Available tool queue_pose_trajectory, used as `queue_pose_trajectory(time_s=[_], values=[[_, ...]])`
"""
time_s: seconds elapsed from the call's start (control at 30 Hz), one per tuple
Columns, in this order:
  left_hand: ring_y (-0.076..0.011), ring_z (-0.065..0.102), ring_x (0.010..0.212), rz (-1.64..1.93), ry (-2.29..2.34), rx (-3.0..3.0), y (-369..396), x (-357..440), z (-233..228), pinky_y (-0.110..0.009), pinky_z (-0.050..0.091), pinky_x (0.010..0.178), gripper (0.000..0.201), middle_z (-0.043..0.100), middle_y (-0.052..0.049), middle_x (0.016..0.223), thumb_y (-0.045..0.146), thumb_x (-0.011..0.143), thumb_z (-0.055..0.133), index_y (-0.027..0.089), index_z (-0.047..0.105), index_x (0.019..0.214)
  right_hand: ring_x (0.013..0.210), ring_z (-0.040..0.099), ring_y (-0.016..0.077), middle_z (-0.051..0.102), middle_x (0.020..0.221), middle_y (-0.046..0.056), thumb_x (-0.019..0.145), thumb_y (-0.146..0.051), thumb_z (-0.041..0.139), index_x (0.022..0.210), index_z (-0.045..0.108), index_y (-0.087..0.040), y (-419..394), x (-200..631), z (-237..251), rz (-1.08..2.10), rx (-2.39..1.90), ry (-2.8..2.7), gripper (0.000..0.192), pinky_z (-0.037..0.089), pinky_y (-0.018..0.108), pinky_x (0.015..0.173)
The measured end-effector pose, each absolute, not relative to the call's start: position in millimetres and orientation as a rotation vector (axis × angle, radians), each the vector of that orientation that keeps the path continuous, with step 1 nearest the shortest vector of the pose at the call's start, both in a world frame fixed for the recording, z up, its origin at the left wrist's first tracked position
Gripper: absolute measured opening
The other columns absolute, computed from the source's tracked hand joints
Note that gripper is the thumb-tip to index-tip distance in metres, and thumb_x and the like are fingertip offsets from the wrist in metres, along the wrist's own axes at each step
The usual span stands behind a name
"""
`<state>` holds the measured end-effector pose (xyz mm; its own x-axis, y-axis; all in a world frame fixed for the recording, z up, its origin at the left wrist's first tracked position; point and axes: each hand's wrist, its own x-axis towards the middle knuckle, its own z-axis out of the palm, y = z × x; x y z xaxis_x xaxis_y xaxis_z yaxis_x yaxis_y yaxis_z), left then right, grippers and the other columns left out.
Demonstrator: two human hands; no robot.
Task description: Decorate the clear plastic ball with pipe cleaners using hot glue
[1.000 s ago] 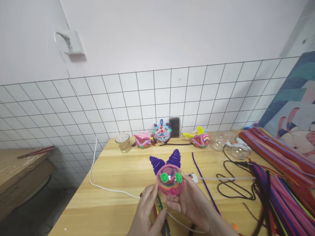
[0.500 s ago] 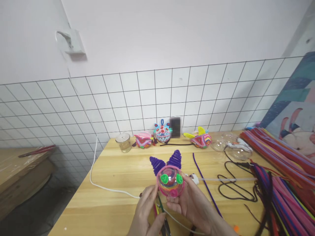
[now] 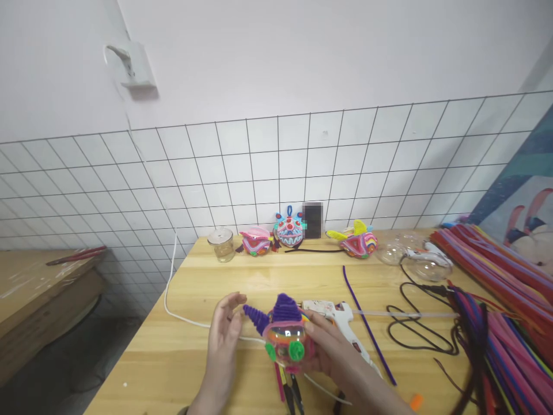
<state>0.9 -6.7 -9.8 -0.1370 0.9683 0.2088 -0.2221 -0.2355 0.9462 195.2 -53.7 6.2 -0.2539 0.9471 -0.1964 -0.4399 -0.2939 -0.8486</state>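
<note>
My right hand [image 3: 334,351] holds a clear plastic ball ornament [image 3: 286,341] with pink rim, two purple coiled horns, green eyes and a pink nose. It is tilted toward my left, low over the wooden table [image 3: 203,357]. My left hand [image 3: 222,334] is open beside it, fingers apart, just off the left horn and holding nothing. A white glue gun [image 3: 339,316] lies on the table right behind the ornament. Pliers and short pipe-cleaner pieces [image 3: 290,392] lie under it.
Three finished ornaments [image 3: 288,229] and a glass jar [image 3: 222,245] line the tiled wall. Clear half-domes [image 3: 412,259] sit at the back right. A big heap of pipe cleaners [image 3: 496,300] fills the right side, with a black cord [image 3: 417,331], a purple pipe cleaner [image 3: 367,328] and a white cable [image 3: 173,300].
The ornament has come down and tilted left in my right hand. My left hand has let go of it and opened. The glue gun behind it is now uncovered.
</note>
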Motion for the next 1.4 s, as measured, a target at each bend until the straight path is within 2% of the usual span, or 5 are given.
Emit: queue_pose_trajectory(time_s=[0.17,0.27,0.4,0.93,1.4], values=[[-0.0323,0.054,0.118,1.142,0.813,1.519,-11,-11,0,-0.042,0.045,0.098,0.077,0.055,-0.016,0.132,0.049,0.06,0.08,0.022,0.054,0.127,0.073,0.068,0.0197,0.072,0.094,0.007,0.078,-0.049,0.069,0.116,0.056,-0.02,-57,193,17,1.593,-1.011,-1.025,0.05,0.055,0.034,0.068],[-0.0325,0.044,0.129,1.004,0.856,1.73,-14,-12,8,-0.046,0.034,0.108,0.067,0.053,-0.013,0.136,0.046,0.065,0.078,0.025,0.057,0.126,0.089,0.068,0.0228,0.071,0.103,0.008,0.078,-0.049,0.07,0.113,0.056,-0.021,-59,192,26,1.525,-1.004,-1.08,0.047,0.053,0.037,0.08],[-0.0292,0.047,0.127,0.901,0.835,1.877,-15,-10,18,-0.045,0.038,0.107,0.049,0.059,-0.01,0.129,0.039,0.076,0.07,0.028,0.061,0.123,0.106,0.063,0.0248,0.068,0.112,0.007,0.08,-0.047,0.068,0.113,0.054,-0.024,-61,193,25,1.519,-0.985,-1.135,0.043,0.049,0.038,0.091],[-0.0259,0.053,0.122,0.742,0.784,1.93,-19,-7,7,-0.04,0.043,0.103,0.057,0.056,-0.01,0.132,0.034,0.082,0.064,0.028,0.047,0.137,0.085,0.067,0.0209,0.07,0.088,0.002,0.09,-0.036,0.056,0.123,0.055,-0.026,-71,192,23,1.233,-1.3,-1.573,0.035,0.053,0.031,0.077],[-0.0313,0.031,0.139,0.68,0.804,1.677,-17,-14,8,-0.047,0.027,0.113,0.065,0.04,-0.008,0.149,0.047,0.079,0.064,0.028,0.045,0.138,0.101,0.065,0.0223,0.067,0.115,0.009,0.088,-0.048,0.059,0.117,0.057,-0.026,-64,191,7,1.327,-1.078,-1.297,0.037,0.051,0.04,0.09]])
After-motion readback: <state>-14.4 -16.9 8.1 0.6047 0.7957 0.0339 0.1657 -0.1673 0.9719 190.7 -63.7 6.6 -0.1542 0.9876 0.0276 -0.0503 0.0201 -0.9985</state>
